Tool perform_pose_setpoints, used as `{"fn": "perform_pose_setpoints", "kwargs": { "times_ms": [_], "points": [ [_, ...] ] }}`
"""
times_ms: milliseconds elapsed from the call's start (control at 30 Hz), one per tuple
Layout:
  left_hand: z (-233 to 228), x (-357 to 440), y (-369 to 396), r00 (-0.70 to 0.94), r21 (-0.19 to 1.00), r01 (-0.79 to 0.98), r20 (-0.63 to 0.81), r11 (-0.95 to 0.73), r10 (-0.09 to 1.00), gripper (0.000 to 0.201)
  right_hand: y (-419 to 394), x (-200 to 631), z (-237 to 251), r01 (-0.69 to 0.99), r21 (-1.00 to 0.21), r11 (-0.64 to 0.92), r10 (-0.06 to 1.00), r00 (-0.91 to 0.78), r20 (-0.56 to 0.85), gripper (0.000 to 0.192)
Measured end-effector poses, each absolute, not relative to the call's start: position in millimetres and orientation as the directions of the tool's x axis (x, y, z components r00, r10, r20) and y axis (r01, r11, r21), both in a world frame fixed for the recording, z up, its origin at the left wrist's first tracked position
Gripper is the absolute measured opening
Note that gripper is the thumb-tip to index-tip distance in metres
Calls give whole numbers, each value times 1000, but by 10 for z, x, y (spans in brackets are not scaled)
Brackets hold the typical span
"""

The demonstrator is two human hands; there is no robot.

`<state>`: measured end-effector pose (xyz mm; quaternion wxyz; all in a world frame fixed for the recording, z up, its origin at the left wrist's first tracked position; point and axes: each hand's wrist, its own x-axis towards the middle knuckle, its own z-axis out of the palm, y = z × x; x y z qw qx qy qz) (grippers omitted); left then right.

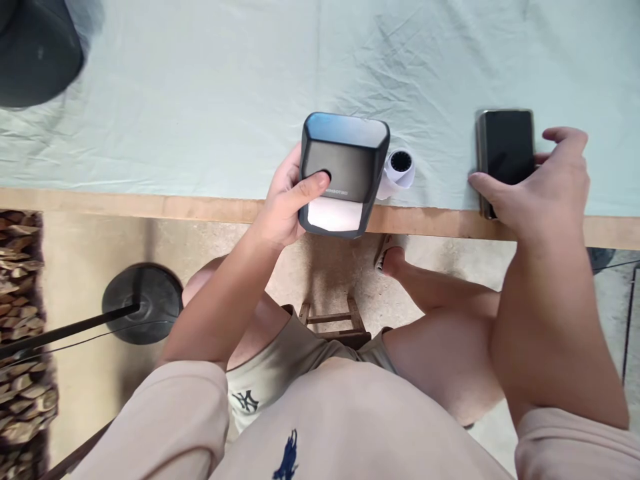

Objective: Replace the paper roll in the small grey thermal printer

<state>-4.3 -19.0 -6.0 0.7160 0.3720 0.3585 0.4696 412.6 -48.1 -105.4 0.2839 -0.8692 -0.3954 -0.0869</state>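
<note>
My left hand (287, 200) is wrapped around a dark label printer (333, 160) with a glossy blue-grey top end. A white label sticks out at its near end, and my thumb rests on its front by a round button. I hold it over the table's near edge. My right hand (547, 180) grips a black smartphone (510, 147) across its width, thumb at the left edge and fingers at the right. The index finger is raised off it. Between the two devices lies a small white round object (400, 167) with a dark circular face, partly behind the printer.
A pale green cloth (200, 100) covers the table, with a bare wooden front edge (150, 205). A large dark object (37, 53) stands at the far left. Below are a black round stand base (143, 300), a wooden stool (330, 320) and stacked firewood (20, 320).
</note>
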Motion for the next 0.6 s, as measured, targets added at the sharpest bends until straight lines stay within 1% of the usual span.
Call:
{"fn": "perform_pose_setpoints", "kwargs": {
  "times_ms": [67, 100, 167, 233, 267, 300, 333, 367, 400, 433, 467, 500, 533, 600],
  "points": [
    [-78, -66, -164, 329, 882, -388, -139, 268, 934, 27, -356, 4013, -893, 644, -350, -680, 602, 763, 235, 89],
    [-96, -81, -147, 350, 887, -381, -122, 260, 929, 30, -322, 3963, -818, 627, -314, -713, 605, 777, 177, 95],
    [-137, -111, -112, 364, 892, -372, -115, 257, 924, 37, -334, 3891, -696, 670, -284, -686, 672, 733, 105, 115],
    [-173, -131, -81, 353, 897, -358, -127, 259, 927, 47, -426, 3864, -617, 737, -290, -611, 751, 655, 82, 135],
    [-187, -136, -70, 351, 900, -349, -133, 261, 927, 52, -482, 3861, -592, 760, -290, -582, 774, 627, 88, 139],
    [-198, -139, -60, 356, 903, -340, -133, 261, 925, 57, -533, 3855, -572, 783, -289, -550, 794, 598, 110, 138],
    [-207, -140, -53, 359, 905, -336, -132, 260, 924, 59, -576, 3835, -553, 812, -293, -505, 813, 561, 154, 133],
    [-213, -140, -47, 365, 905, -337, -128, 259, 922, 60, -609, 3791, -532, 848, -314, -427, 835, 503, 224, 126],
    [-219, -140, -43, 372, 904, -344, -115, 252, 921, 60, -632, 3714, -504, 887, -350, -301, 855, 414, 312, 116],
    [-222, -141, -41, 378, 903, -355, -100, 243, 920, 59, -649, 3597, -468, 909, -393, -139, 865, 304, 398, 104],
    [-223, -142, -40, 382, 901, -363, -89, 238, 920, 59, -663, 3442, -421, 903, -428, 43, 853, 190, 486, 93],
    [-220, -143, -42, 382, 899, -369, -87, 238, 920, 58, -676, 3255, -365, 863, -460, 211, 838, 83, 539, 78],
    [-212, -145, -47, 378, 896, -370, -97, 246, 921, 59, -689, 3047, -300, 821, -481, 308, 837, 7, 547, 68],
    [-174, -144, -68, 365, 885, -368, -144, 284, 920, 61, -709, 2625, -153, 787, -462, 410, 805, -74, 589, 64]
  ]
}}
